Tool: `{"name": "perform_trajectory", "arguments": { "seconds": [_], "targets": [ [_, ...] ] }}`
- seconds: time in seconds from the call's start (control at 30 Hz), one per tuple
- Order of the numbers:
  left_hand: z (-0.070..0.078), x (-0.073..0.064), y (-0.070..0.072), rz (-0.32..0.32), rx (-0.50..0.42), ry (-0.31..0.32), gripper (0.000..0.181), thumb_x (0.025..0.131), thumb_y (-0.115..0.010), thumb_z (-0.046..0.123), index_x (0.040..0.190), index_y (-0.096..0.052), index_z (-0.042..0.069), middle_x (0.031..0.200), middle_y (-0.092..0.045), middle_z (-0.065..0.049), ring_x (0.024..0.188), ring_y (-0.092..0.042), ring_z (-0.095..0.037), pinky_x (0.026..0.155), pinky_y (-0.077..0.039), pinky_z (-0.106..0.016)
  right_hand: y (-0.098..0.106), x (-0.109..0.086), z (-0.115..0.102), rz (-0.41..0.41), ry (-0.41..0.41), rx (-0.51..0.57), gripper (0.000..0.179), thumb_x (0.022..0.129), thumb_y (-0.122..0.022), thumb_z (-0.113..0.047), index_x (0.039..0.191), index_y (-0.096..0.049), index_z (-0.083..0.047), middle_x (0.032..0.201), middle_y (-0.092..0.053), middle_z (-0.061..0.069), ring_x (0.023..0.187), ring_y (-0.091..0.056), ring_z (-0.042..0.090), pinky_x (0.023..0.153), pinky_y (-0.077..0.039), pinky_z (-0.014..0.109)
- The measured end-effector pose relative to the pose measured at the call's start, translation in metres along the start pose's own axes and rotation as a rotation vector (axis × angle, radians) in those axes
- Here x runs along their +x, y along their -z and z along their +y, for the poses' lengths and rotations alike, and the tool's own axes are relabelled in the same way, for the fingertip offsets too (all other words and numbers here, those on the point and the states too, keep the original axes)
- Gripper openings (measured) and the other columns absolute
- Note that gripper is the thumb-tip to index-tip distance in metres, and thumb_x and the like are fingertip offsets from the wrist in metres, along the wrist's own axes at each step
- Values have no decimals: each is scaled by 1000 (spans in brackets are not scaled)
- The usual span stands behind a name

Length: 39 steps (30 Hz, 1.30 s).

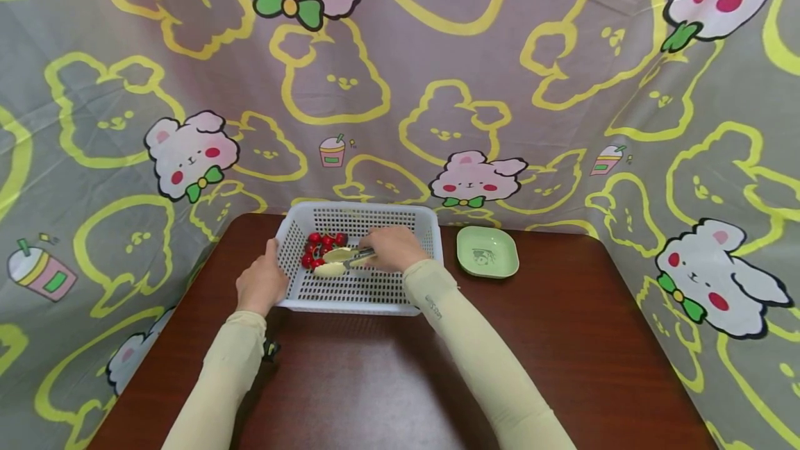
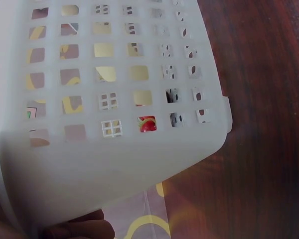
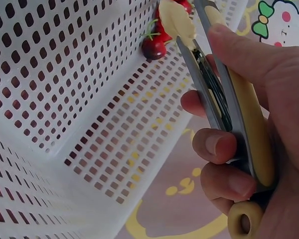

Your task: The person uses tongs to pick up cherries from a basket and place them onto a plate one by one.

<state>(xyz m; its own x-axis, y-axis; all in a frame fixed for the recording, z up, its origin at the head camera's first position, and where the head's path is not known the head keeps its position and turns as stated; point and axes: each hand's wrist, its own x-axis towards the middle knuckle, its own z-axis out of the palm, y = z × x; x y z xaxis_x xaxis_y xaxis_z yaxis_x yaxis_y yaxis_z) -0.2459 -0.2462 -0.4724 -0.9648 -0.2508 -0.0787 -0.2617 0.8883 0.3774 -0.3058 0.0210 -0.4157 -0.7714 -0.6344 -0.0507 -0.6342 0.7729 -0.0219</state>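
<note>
A white perforated plastic basket [image 1: 359, 309] stands at the back of the brown table. My left hand [image 1: 261, 282] grips its left rim; in the left wrist view, fingertips [image 2: 87, 229] show below the rim. Inside the basket, my right hand [image 1: 395, 248] holds a pair of tongs [image 3: 249, 109], with fingers and thumb wrapped round the grey and yellow handles. The tongs' cream tips [image 1: 330, 269] are spread apart beside a cluster of red cherries [image 1: 314, 238] at the basket's left end. Green stems show on the cherries [image 3: 153, 48] in the right wrist view.
A square light-green dish [image 1: 487, 253] with a printed picture sits right of the basket. Under the left sleeve lies a small dark object [image 1: 271, 350]. Patterned cloth [image 1: 375, 89] hangs behind and at both sides of the table [image 1: 387, 380].
</note>
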Motion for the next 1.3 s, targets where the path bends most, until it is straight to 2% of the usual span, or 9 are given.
{"name": "perform_trajectory", "arguments": {
  "seconds": [0.8, 1.0, 1.3],
  "targets": [
    [-1, 0, 0, 4, -5, -12, 76, 93, -61, 10, 158, -22, 6, 115, -65, -29, 81, -65, -37, 66, -48, -49, 2, -3, 4, 38, 37, 5, 28, 93, -77, -40, 120, -76, -33, 105, -71, -10, 92, -67, 12, 82, -54, 35],
    [-1, 0, 0, 3, -4, -9, 77, 93, -61, 10, 158, -21, 6, 113, -65, -28, 80, -65, -37, 64, -48, -48, 2, -5, 9, 54, 29, 19, 30, 94, -75, -41, 123, -75, -33, 111, -72, -12, 95, -69, 12, 86, -54, 36],
    [-2, 0, 0, -3, -5, -11, 76, 94, -61, 10, 158, -21, 6, 112, -65, -29, 78, -65, -36, 63, -47, -47, 10, -15, 17, 77, 22, 23, 33, 95, -73, -42, 128, -73, -35, 109, -70, -12, 91, -67, 10, 82, -53, 34]
  ]
}}
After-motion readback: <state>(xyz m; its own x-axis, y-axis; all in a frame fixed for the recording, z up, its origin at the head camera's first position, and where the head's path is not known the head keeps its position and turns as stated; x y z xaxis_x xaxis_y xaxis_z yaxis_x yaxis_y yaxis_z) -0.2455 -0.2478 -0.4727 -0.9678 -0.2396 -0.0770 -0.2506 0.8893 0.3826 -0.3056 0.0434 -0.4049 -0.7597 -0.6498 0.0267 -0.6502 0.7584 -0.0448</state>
